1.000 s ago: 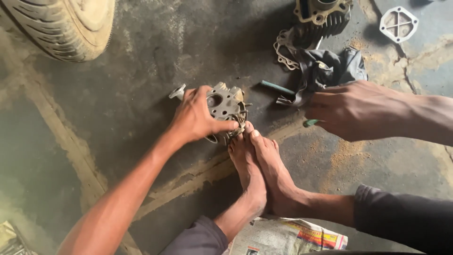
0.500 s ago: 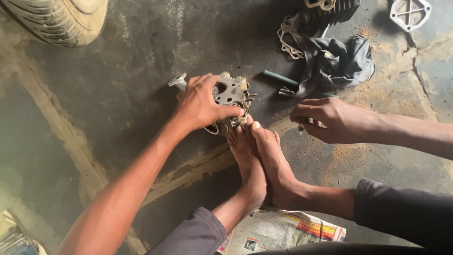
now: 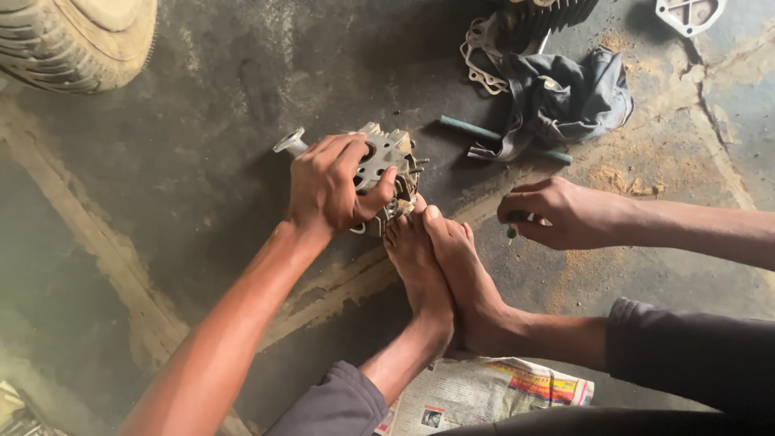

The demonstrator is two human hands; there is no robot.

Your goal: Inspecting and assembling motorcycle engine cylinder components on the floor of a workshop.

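The left hand point(image 3: 331, 187) is clamping down over the engine part point(image 3: 386, 161) on the floor point(image 3: 202, 121) (braced by both feet point(image 3: 436, 258)), while the right hand point(image 3: 557, 214), just to its right, is pinching a small green-handled tool point(image 3: 512, 226).

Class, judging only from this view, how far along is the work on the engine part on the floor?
Done: parts are stripped out; a gasket, a finned cylinder and a cover plate lie on the floor. In hand: the left hand grips the cylinder head, braced by both feet; the right hand holds a small green-handled tool. Left: tool and head are apart.
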